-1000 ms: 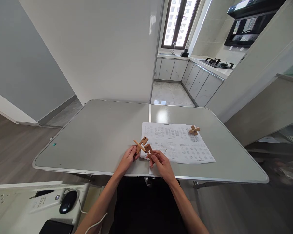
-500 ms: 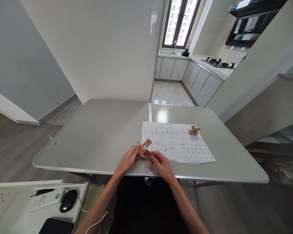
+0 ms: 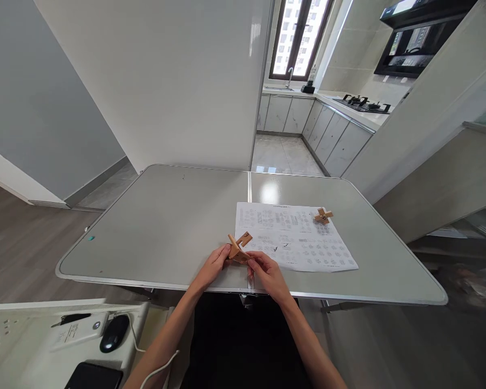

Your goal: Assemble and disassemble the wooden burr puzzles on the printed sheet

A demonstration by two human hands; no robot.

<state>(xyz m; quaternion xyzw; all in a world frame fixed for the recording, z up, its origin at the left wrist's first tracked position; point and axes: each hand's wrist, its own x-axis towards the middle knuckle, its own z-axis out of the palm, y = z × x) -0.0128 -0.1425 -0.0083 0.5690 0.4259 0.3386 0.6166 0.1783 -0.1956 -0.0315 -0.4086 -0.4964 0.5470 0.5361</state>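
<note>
Several notched wooden puzzle pieces [image 3: 238, 253] are joined between my hands, just above the table's front edge. My left hand [image 3: 217, 261] is closed on their left side. With thumb and fingers, my right hand [image 3: 266, 270] pinches the right end of a flat piece in the same group. One piece with a dark mark points up and right, and another sticks up at the left. Under and beyond them lies a printed sheet [image 3: 291, 232] with rows of small diagrams and two handwritten ticks. On its far right corner rests an assembled wooden puzzle [image 3: 323, 216].
The grey folding table [image 3: 174, 216] has a metal rim and a centre seam. At lower left, a white cart [image 3: 32, 346] holds a black mouse [image 3: 114, 333], a white box [image 3: 81, 330], a pen and a dark phone-like object [image 3: 94, 376]. A white cable [image 3: 160, 370] crosses my left forearm.
The flat piece in my right hand has tilted and sits closer against the other pieces. Both hands stay in nearly the same place.
</note>
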